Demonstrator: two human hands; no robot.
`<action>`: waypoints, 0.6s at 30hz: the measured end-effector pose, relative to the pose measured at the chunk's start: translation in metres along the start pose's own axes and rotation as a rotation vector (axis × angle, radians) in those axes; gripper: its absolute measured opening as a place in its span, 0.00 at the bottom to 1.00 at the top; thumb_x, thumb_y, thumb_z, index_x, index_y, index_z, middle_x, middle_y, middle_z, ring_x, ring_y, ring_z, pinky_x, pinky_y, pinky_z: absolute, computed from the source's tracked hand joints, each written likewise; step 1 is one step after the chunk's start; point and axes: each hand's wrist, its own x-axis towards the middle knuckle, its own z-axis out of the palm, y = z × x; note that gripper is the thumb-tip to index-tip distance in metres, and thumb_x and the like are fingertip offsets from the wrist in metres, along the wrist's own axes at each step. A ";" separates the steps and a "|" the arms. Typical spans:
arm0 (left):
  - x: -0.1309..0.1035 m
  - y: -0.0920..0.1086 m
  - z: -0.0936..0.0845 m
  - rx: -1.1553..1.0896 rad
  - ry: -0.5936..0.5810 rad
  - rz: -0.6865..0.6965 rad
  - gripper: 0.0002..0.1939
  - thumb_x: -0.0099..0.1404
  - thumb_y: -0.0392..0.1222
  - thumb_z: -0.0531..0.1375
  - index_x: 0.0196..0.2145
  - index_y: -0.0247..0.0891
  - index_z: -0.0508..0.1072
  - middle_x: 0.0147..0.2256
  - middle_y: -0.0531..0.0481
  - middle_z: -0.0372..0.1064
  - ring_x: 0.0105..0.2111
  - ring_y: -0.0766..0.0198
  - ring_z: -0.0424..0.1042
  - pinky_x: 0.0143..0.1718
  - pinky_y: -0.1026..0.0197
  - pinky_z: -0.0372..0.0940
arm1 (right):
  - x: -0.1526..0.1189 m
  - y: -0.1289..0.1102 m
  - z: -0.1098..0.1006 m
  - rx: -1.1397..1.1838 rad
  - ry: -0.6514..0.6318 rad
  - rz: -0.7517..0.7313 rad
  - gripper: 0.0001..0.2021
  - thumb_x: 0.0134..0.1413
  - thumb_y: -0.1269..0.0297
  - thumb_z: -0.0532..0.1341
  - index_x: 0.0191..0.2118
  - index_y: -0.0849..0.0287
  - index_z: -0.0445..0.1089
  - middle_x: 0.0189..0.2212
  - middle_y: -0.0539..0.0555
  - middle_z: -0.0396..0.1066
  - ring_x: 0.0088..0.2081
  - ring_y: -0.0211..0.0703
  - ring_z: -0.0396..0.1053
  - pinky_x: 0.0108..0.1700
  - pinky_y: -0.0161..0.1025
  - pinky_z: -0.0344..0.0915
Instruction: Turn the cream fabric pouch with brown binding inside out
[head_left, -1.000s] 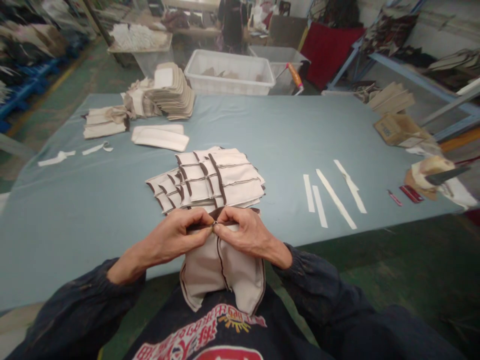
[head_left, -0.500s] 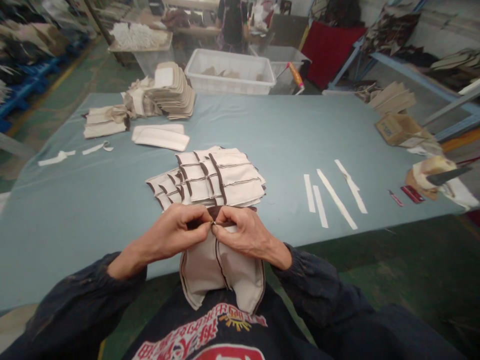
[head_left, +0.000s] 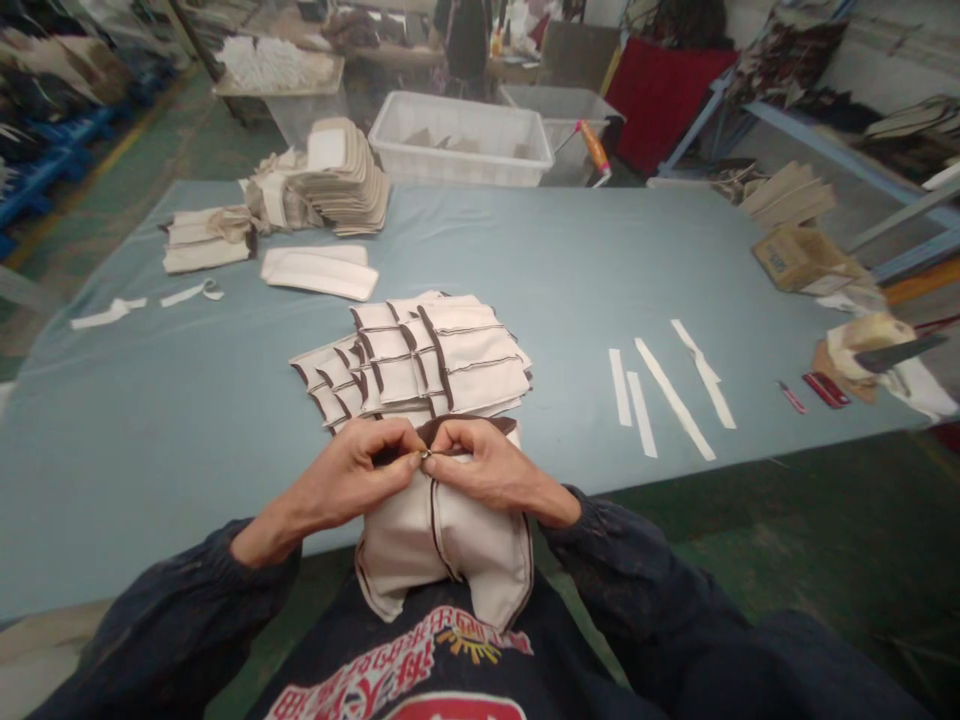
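Note:
My left hand (head_left: 365, 468) and my right hand (head_left: 491, 462) meet in front of me, thumbs and fingertips pinching the top edge of a cream fabric piece (head_left: 401, 535). Dark brown trim runs along that edge, and a dark-lined seam goes down the middle. The lower part of the piece hangs over the table edge against my printed apron (head_left: 450, 650). A tiny shiny spot shows between my fingertips; I cannot make out what it is. Just beyond my hands lies an overlapping pile of similar cream pieces (head_left: 480, 350) with dark brown edges.
White strips (head_left: 675, 400) lie on the blue-green table (head_left: 570, 280) at right, with a red-handled tool (head_left: 791, 397) and a cardboard box (head_left: 799, 258) farther over. Stacked beige panels (head_left: 352, 180) stand back left. White bins (head_left: 461, 150) and a person (head_left: 466, 40) are beyond the table.
Both hands stay pinched at the top edge and have shifted slightly toward me. The held fabric has bunched a little, and more of its brown trim shows behind my fingers.

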 end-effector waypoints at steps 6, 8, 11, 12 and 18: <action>0.000 -0.009 -0.009 -0.131 -0.211 -0.081 0.16 0.67 0.50 0.63 0.30 0.34 0.71 0.25 0.56 0.62 0.25 0.69 0.58 0.24 0.68 0.54 | -0.004 -0.009 -0.002 -0.135 -0.007 -0.038 0.06 0.55 0.66 0.66 0.29 0.58 0.70 0.28 0.47 0.72 0.31 0.37 0.66 0.34 0.35 0.58; 0.001 -0.011 -0.011 -0.225 -0.249 -0.126 0.18 0.67 0.52 0.64 0.29 0.34 0.69 0.24 0.57 0.60 0.25 0.69 0.56 0.23 0.69 0.52 | -0.007 -0.015 -0.002 -0.211 0.000 -0.080 0.05 0.56 0.68 0.66 0.31 0.58 0.71 0.29 0.47 0.74 0.31 0.36 0.67 0.36 0.35 0.59; 0.003 -0.013 -0.014 -0.314 -0.291 -0.162 0.19 0.68 0.53 0.63 0.29 0.34 0.70 0.24 0.57 0.59 0.24 0.70 0.55 0.23 0.69 0.51 | -0.009 -0.023 -0.002 -0.304 0.004 -0.112 0.03 0.58 0.66 0.67 0.34 0.58 0.74 0.31 0.48 0.77 0.32 0.38 0.70 0.37 0.36 0.60; 0.003 -0.013 -0.015 -0.323 -0.298 -0.162 0.19 0.68 0.53 0.63 0.30 0.34 0.70 0.24 0.57 0.59 0.24 0.70 0.55 0.23 0.69 0.51 | -0.009 -0.024 -0.002 -0.314 0.000 -0.115 0.03 0.59 0.65 0.67 0.34 0.58 0.74 0.32 0.48 0.78 0.33 0.38 0.71 0.38 0.36 0.60; 0.000 -0.006 -0.020 -0.219 -0.253 -0.081 0.16 0.72 0.48 0.59 0.30 0.35 0.70 0.24 0.57 0.59 0.24 0.69 0.55 0.23 0.68 0.52 | -0.006 -0.025 -0.011 -0.280 -0.093 -0.165 0.04 0.62 0.64 0.67 0.39 0.57 0.75 0.36 0.50 0.79 0.36 0.40 0.74 0.38 0.36 0.62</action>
